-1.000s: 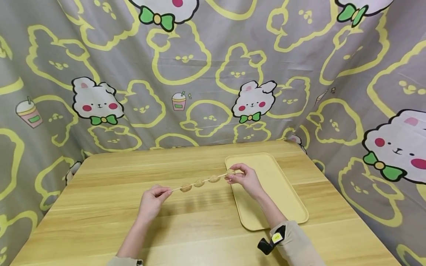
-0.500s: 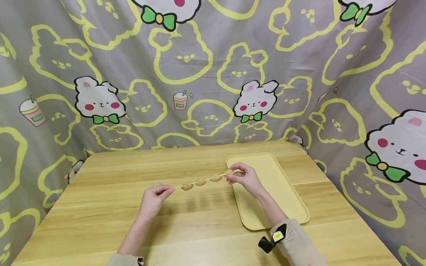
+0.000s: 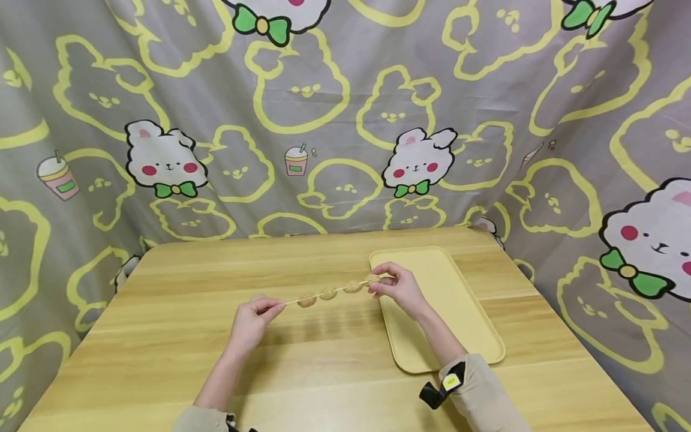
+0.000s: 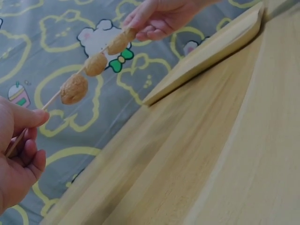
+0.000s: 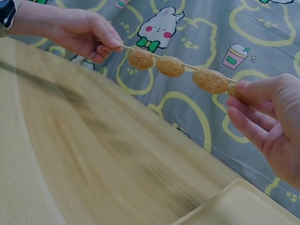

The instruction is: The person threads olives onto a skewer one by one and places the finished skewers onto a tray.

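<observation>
A thin wooden skewer carrying several golden-brown, rough-skinned food balls (image 3: 328, 293) is stretched between both hands, above the table. Its bare end on the left is pinched by my left hand (image 3: 249, 324), thumb against fingers. At the opposite end, my right hand (image 3: 398, 292) pinches the last ball, which the fingers partly cover. In the right wrist view, three balls (image 5: 209, 81) show fully, spaced along the stick, while the fourth lies partly behind the right thumb. The left wrist view shows the stick passing into the left hand (image 4: 18, 154). What exactly the balls are cannot be told.
A pale yellow rectangular tray (image 3: 450, 324) lies on the wood-grain table (image 3: 178, 312) at the right, beneath the right hand and forearm. A grey curtain (image 3: 335, 138) with cartoon prints hangs behind and at both sides. A black strap (image 3: 432, 396) dangles at the right wrist.
Both hands keep the same hold on the skewer. The whole head view has shifted slightly to the right; otherwise hardly anything differs.
</observation>
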The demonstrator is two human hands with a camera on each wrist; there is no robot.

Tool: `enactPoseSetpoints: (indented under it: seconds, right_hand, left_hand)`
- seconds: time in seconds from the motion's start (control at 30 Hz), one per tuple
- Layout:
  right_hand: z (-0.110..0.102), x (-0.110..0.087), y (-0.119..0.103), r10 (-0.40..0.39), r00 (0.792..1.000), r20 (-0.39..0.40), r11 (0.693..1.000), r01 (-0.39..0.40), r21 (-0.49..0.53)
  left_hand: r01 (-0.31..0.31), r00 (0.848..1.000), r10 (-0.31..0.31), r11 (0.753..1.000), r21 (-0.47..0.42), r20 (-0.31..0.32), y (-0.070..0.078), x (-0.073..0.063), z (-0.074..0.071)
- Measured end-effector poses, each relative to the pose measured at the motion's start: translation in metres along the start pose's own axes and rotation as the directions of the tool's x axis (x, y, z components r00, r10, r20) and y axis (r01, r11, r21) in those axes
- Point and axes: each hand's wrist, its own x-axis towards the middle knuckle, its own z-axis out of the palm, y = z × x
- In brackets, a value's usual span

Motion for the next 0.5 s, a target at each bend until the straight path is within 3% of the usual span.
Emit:
enactPoseSetpoints:
  seconds: [0.17, 0.3, 0.5]
  right_hand:
    - [-0.0022, -0.0015, -0.0009, 0.028, 0.999, -0.025, 0.997, -0.029, -0.068]
    - [-0.0036, 0.0002, -0.0043, 0.022, 0.999, -0.03, 0.997, -0.024, -0.076]
    - [-0.004, 0.0001, -0.0084, 0.028, 0.999, -0.025, 0.997, -0.03, -0.076]
  left_hand:
    - [0.001, 1.0, -0.001, 1.0, 0.005, -0.006, 0.0008, -0.0002, 0.0006]
    - [-0.034, 0.999, 0.034, 0.999, 0.024, -0.003, 0.0029, 0.0025, 0.0009]
    - [-0.019, 1.0, 0.019, 1.0, 0.014, 0.021, 0.0034, 0.0018, 0.002]
